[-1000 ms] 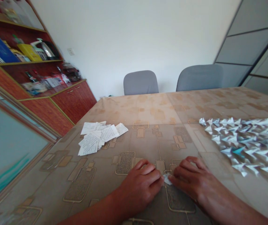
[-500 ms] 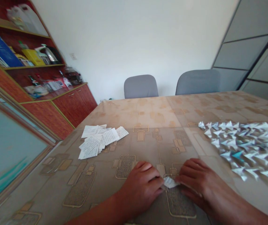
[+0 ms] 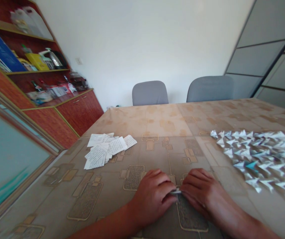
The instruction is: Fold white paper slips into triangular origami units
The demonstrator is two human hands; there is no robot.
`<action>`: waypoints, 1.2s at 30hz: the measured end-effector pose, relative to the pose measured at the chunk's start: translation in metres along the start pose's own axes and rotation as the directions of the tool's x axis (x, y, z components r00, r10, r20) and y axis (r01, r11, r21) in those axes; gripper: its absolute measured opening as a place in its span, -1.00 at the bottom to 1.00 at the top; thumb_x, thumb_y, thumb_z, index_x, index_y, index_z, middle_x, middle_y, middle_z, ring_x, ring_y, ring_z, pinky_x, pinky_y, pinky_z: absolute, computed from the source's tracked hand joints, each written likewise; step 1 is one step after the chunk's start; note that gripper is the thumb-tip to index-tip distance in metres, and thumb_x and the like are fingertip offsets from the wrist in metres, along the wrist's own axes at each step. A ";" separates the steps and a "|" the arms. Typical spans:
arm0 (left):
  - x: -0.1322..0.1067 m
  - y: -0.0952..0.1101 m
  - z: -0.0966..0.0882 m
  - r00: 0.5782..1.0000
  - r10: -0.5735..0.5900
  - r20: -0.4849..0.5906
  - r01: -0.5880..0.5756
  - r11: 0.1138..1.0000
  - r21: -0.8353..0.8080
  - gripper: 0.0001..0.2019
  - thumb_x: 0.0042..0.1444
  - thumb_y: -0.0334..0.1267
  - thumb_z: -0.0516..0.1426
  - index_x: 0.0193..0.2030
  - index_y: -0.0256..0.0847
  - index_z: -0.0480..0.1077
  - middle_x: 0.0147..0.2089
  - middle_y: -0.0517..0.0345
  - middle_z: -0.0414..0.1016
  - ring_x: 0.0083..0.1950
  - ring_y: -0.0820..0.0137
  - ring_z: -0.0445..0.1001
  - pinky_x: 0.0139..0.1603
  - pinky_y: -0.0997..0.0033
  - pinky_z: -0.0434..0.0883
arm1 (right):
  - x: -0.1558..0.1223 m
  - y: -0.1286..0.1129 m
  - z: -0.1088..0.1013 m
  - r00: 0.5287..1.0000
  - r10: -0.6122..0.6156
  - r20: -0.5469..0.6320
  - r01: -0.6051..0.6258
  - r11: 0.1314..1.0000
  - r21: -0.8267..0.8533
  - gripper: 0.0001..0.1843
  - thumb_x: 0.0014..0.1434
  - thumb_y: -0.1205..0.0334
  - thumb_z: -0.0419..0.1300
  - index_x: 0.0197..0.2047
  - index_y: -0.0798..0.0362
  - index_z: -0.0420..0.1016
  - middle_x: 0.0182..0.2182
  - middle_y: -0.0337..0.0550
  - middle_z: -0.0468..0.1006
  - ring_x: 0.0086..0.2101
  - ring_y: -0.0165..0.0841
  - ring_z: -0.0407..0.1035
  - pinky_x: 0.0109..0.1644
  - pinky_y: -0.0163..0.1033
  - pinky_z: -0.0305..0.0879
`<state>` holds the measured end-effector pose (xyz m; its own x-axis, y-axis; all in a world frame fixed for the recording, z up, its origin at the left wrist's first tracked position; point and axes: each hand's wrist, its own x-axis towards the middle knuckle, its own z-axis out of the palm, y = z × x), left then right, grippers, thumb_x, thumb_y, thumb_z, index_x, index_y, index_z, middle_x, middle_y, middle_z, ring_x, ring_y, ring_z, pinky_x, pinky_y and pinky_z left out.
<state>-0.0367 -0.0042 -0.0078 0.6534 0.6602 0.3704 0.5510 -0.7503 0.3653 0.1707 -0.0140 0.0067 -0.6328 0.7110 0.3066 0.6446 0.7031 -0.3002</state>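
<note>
A small folded piece of printed paper (image 3: 176,191) is pinched between my two hands, seen nearly edge-on just above the table. My left hand (image 3: 154,192) is closed on its left end, thumb below and fingers above. On the other end, the fingers of my right hand (image 3: 200,189) are closed too. Most of the paper is hidden by my fingers. Off to the left lies a loose pile of printed paper slips (image 3: 105,149). Rows of folded paper pieces (image 3: 264,157), pointed and mostly white with one teal, stand at the right.
A patterned cloth covers the table (image 3: 107,205). Two grey chairs (image 3: 150,93) stand at its far side against the white wall. At the left is a reddish wooden cabinet (image 3: 80,109) whose shelves hold bottles, a kettle and a blue folder.
My right hand has moved left, closer to my left hand. The paper has turned from showing a face to nearly edge-on, and less of it shows.
</note>
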 end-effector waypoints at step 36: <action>0.007 0.009 -0.010 0.817 -0.533 0.219 0.521 0.520 -0.677 -0.82 0.06 -0.24 0.15 -0.47 -0.30 0.45 -0.53 0.23 0.35 -0.43 0.44 0.30 -0.40 0.50 0.19 | -0.005 0.000 -0.007 0.928 0.372 0.025 -0.324 0.769 0.551 -0.88 0.18 0.25 0.18 -0.34 0.01 0.55 -0.48 -0.23 0.57 -0.43 -0.36 0.44 -0.37 -0.29 0.34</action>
<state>-0.0324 -0.0057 0.0064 0.3543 0.9318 -0.0790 0.2754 -0.0233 0.9610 0.1770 -0.0177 0.0109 -0.3578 0.9217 0.1502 0.4643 0.3151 -0.8278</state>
